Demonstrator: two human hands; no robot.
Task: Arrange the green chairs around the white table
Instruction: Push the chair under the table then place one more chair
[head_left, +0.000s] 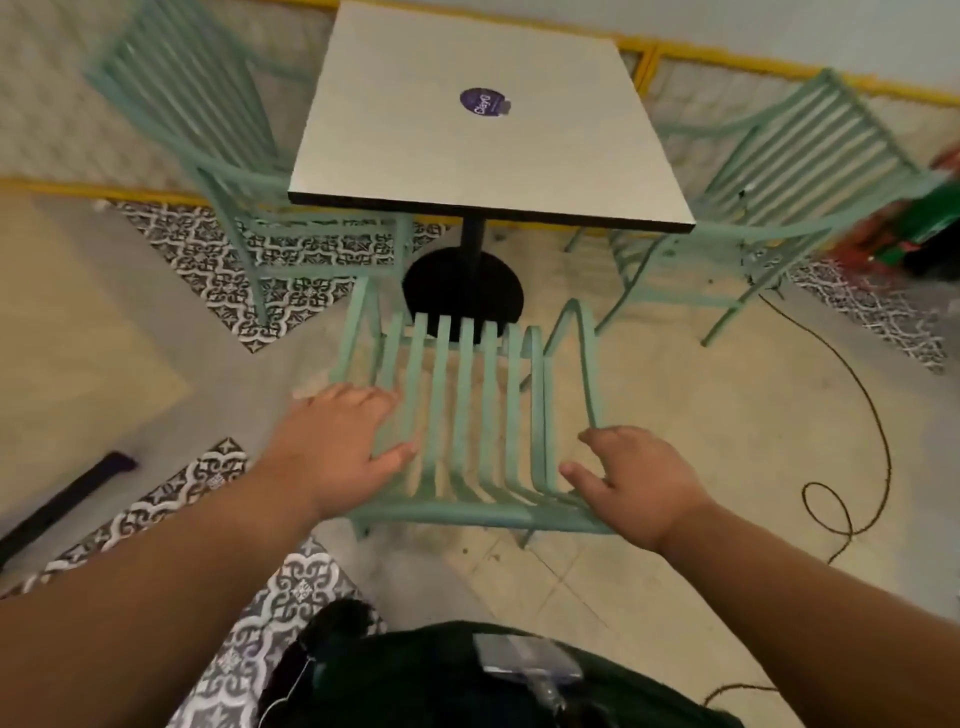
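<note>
The white square table (415, 130) stands ahead on a black post and round base, with a purple round sticker (483, 102) on top. A green slatted chair (467, 410) stands right below me, its seat toward the table's near edge. My left hand (337, 447) lies over the left end of its backrest, fingers spread on the slats. My right hand (631, 480) rests at the right end of the backrest, fingers apart, by the curved armrest. A second green chair (208, 145) stands at the table's left side, a third (779, 176) at its right.
A black cable (852, 415) loops over the beige floor at the right. Patterned grey tiles (218, 270) run on the left. A yellow-framed railing (753, 67) lines the back. Red and green objects (930, 218) sit at the far right edge.
</note>
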